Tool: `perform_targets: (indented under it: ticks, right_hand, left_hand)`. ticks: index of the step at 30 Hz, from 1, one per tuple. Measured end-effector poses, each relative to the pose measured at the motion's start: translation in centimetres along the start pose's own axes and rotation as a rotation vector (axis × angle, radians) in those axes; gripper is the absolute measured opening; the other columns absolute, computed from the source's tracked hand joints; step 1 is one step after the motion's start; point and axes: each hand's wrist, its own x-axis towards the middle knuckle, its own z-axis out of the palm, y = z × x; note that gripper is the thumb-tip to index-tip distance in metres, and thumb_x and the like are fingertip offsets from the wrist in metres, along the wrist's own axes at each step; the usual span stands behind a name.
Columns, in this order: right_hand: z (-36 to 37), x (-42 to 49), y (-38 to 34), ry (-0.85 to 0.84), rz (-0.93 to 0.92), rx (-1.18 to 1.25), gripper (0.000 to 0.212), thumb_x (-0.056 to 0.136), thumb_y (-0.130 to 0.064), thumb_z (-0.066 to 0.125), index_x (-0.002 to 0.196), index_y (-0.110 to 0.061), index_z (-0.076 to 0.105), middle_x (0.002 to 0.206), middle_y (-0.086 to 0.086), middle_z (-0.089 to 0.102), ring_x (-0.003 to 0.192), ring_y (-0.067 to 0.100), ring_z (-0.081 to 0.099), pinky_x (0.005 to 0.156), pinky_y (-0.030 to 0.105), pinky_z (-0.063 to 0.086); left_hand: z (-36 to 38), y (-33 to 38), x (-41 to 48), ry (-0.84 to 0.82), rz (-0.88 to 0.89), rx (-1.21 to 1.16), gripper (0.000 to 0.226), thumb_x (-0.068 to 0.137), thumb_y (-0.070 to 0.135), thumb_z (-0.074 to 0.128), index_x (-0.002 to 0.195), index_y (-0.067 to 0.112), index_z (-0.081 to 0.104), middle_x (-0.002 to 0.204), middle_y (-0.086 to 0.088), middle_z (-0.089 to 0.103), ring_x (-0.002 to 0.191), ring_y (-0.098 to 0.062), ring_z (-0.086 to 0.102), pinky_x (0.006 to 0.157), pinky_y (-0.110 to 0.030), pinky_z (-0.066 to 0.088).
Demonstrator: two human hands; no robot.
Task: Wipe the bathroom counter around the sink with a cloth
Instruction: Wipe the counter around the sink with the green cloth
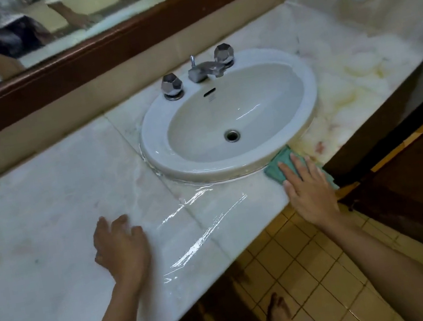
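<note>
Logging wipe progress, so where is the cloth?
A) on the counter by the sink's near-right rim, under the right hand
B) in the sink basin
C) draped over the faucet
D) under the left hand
A: the right hand presses the green cloth flat on the counter beside the sink rim; the left hand touches bare marble.

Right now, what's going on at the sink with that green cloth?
A person is wiping the bathroom counter. Their right hand presses flat on the green cloth, at the front right of the sink, close to the counter's edge. Their left hand rests on the counter and holds nothing. Wet streaks shine in front of the sink, and yellowish stains show to its right.
</note>
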Motion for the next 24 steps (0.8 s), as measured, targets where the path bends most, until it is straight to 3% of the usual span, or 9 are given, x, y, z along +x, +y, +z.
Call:
perform_targets:
  ticks: [4,8,12,15,17,20,24]
  right_hand:
    - [0.7,-1.7,-4.7,-0.012,0.034,0.091,0.066,0.090,-0.050,-0.002,0.153,-0.030,0.005,0.160,-0.002,-0.010,0.145,0.028,-0.020,0.118,0.046,-0.005]
    - [1.9,-4.2,-6.8,0.010,-0.238,0.015,0.055,0.096,-0.044,0.025,0.150,-0.031,0.025,0.159,0.000,0.017,0.146,0.031,0.011,0.114,0.047,0.019]
    - [1.1,-2.5,-1.8,-0.020,-0.396,-0.017,0.051,0.099,-0.045,0.028,0.149,-0.039,0.022,0.160,-0.007,0.012,0.148,0.023,0.007,0.113,0.042,0.012]
    - [-0.5,0.4,3.2,0.007,-0.330,-0.018,0.052,0.100,-0.044,0.023,0.151,-0.036,0.019,0.161,-0.007,0.009,0.148,0.022,0.001,0.114,0.044,0.010]
    - [-1.6,2.6,6.0,0.002,-0.286,-0.026,0.053,0.100,-0.045,0.018,0.152,-0.036,0.014,0.161,-0.009,0.004,0.148,0.021,-0.004,0.115,0.044,0.009]
    - [-2.7,5.2,8.7,-0.013,-0.236,-0.006,0.055,0.098,-0.048,0.011,0.152,-0.037,0.006,0.160,-0.012,-0.008,0.146,0.017,-0.016,0.117,0.040,-0.002]
    - [-3.4,8.2,10.6,-0.002,-0.093,0.055,0.055,0.100,-0.048,0.016,0.152,-0.036,0.002,0.159,-0.012,-0.013,0.145,0.015,-0.021,0.116,0.037,-0.008]
  left_hand:
    - [2.6,7.3,-3.1,-0.024,0.290,-0.175,0.034,0.082,0.011,0.062,0.116,0.018,0.066,0.142,-0.005,0.044,0.132,-0.028,0.037,0.106,-0.044,0.028]
    - [5.2,15.6,-4.1,-0.142,0.495,-0.261,0.038,0.076,0.024,0.050,0.108,0.018,0.069,0.128,-0.003,0.053,0.121,-0.020,0.049,0.098,-0.027,0.036]
    - [8.7,21.3,-3.3,-0.274,0.580,-0.164,0.031,0.084,0.023,0.051,0.111,0.021,0.067,0.125,0.001,0.053,0.115,-0.019,0.052,0.099,-0.038,0.042]
    - [11.0,22.7,-2.3,-0.334,0.488,-0.130,0.023,0.092,0.021,0.051,0.108,0.022,0.067,0.122,0.000,0.057,0.109,-0.022,0.057,0.095,-0.040,0.044]
    - [12.0,22.8,-2.0,-0.282,0.443,-0.021,0.024,0.094,0.025,0.047,0.099,0.023,0.071,0.116,-0.001,0.063,0.103,-0.024,0.059,0.087,-0.037,0.044]
    - [12.6,24.2,-1.6,-0.201,0.285,0.085,0.035,0.092,0.036,0.039,0.091,0.023,0.071,0.109,-0.003,0.066,0.094,-0.028,0.059,0.075,-0.033,0.040]
    - [13.8,26.1,-0.9,-0.206,0.114,0.275,0.058,0.082,0.052,0.023,0.082,0.020,0.071,0.084,-0.006,0.064,0.080,-0.030,0.056,0.079,-0.035,0.044]
